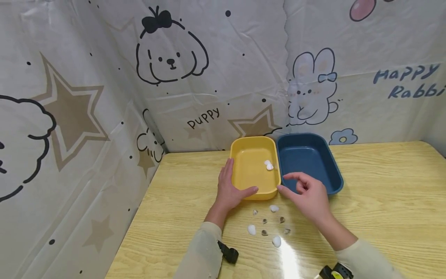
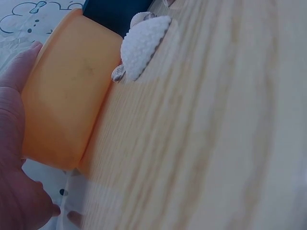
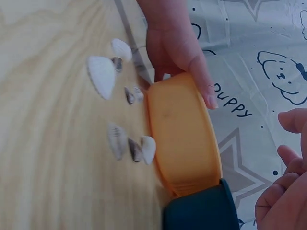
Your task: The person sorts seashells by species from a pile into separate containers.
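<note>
From my head camera I look down on two boxes standing side by side at the back of the table [image 1: 383, 201], the yellow box [image 1: 249, 172] to the left of the blue box [image 1: 306, 161]. The yellow one holds a small cluster of white shells [image 1: 269, 166], lying near its right wall. The blue one's smooth floor shows behind my right hand [image 1: 311, 197], which covers its near left part.

My left hand [image 1: 228, 195] braces the yellow box: the fingers lie straight along its left wall, and the thumb reaches over the near rim. My right hand's fingers are released, thumb and forefinger apart close to where the two boxes meet, the others loosely bent.

On the wood in front of the yellow box lie loose shells: three larger white shells [image 1: 251, 229] and five small shells [image 1: 264, 233], some brown, some greyish (my left wrist camera catches one white shell [image 2: 144, 48] close up, ridged and bumpy), scattered apart from one another.
</note>
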A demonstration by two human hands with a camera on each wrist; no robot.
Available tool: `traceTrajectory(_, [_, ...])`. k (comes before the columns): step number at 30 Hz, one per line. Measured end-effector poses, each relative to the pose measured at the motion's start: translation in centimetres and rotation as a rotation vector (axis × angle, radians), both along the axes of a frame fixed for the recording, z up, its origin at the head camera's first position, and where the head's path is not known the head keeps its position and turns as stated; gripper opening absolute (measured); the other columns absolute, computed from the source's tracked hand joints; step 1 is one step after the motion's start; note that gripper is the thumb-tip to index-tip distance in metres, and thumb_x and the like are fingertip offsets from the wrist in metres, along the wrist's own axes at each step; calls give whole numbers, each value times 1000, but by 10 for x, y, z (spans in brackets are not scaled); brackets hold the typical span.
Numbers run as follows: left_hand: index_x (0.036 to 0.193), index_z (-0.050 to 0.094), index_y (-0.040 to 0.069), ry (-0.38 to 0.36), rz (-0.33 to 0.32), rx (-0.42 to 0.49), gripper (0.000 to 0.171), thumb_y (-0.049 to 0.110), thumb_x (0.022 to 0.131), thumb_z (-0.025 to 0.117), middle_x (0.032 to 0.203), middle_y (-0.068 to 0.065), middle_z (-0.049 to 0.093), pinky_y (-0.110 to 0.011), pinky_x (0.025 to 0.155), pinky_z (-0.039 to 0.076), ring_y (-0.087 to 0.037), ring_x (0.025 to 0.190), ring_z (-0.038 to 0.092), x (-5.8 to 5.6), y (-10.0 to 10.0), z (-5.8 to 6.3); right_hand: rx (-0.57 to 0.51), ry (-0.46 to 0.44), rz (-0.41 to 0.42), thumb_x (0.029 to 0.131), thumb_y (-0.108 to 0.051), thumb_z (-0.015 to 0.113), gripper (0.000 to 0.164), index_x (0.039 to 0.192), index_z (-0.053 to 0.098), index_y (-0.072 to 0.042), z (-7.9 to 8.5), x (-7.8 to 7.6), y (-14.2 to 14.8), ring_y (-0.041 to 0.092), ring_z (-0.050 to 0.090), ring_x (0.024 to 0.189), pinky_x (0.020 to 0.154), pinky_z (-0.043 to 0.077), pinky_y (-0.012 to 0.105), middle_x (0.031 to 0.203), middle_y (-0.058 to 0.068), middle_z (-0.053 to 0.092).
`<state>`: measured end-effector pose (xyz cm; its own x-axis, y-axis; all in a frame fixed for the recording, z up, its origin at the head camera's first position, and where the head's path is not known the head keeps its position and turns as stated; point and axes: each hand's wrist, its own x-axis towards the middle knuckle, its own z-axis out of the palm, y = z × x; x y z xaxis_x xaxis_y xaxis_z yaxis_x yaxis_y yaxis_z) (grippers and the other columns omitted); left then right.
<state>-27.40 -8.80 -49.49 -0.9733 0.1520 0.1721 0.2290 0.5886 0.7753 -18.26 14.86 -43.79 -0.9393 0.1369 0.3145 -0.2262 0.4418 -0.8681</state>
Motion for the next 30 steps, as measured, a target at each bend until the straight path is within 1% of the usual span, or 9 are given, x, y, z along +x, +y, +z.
traceTrajectory(3, [162,12,27,7,-3,2,124,61,68,85,165,11,8,-50,117,16,-27,150,8,0,0,-1,-11,-1,21,83,-27,85,32,105,72,-6,-4,3,-1,15,30,46,43,29,28,56,-3,30])
traceTrajectory(7, [162,13,26,14,-7,7,124,58,68,86,165,10,9,-50,117,17,-28,150,8,0,0,-1,-33,19,60,82,-20,85,30,104,72,-5,-11,7,-3,12,28,46,43,29,28,56,-4,29])
traceTrajectory(12, [162,13,26,11,-4,4,124,59,68,86,165,10,9,-49,117,16,-26,150,8,0,-1,-1,-60,55,111,79,-12,87,29,103,73,-8,-20,10,-5,9,24,49,43,26,27,57,-6,26])
traceTrajectory(15, [162,13,24,15,-6,3,124,59,68,86,166,10,9,-50,117,17,-28,150,8,1,-2,-1,-62,56,125,77,-13,88,31,103,73,-10,-25,12,-6,6,23,50,44,27,27,58,-7,26])
traceTrajectory(21, [162,13,23,25,-12,1,124,58,69,86,166,10,9,-49,117,16,-30,150,9,0,-2,-2,-54,5,120,75,-18,90,32,102,74,-10,-32,14,-8,4,23,51,49,29,26,57,-7,26])
traceTrajectory(24, [162,13,25,17,-10,1,123,58,69,86,166,10,8,-49,117,16,-29,150,9,0,-2,-2,-36,-35,113,75,-21,91,34,102,74,-8,-35,15,-9,5,23,50,48,29,26,57,-7,26])
traceTrajectory(30, [162,11,29,6,-9,-3,123,60,69,85,166,10,7,-51,117,17,-27,150,8,-1,-1,-1,-1,-116,97,76,-26,90,37,104,75,-8,-40,16,-9,6,23,49,47,27,26,54,-6,28])
